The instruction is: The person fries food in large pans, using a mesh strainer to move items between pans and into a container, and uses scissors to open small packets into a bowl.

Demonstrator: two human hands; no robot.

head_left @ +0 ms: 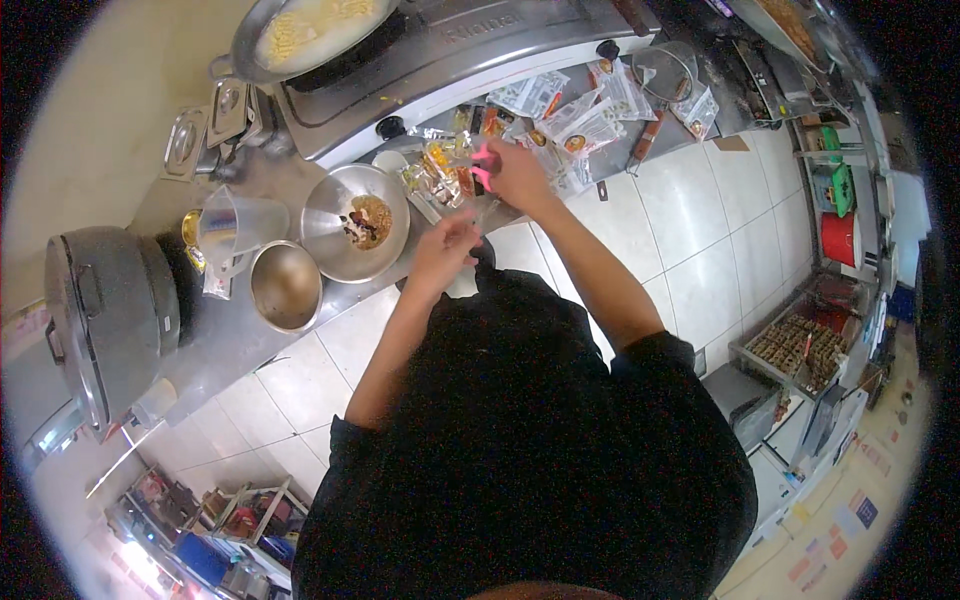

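My right hand (520, 178) is closed on pink-handled scissors (482, 178) over the counter's front edge. Just nearer to me, my left hand (440, 257) has its fingers drawn together. A faint clear scrap seems to be at its fingertips, too blurred to make out. Silver, yellow and dark seasoning sachets (440, 165) lie heaped beyond both hands. Left of them stands a wide metal bowl (325, 215) with brown seasoning (372, 222) and dark bits inside. Torn clear and white packets (582, 125) are spread along the counter to the right.
A smaller metal bowl (257, 292) and a clear plastic jug (240, 222) crowd the left counter, near a large grey pot (110, 320). On the stove (450, 65) sits a pan (243, 50) of noodles in cloudy liquid. A round strainer (665, 72) lies at right.
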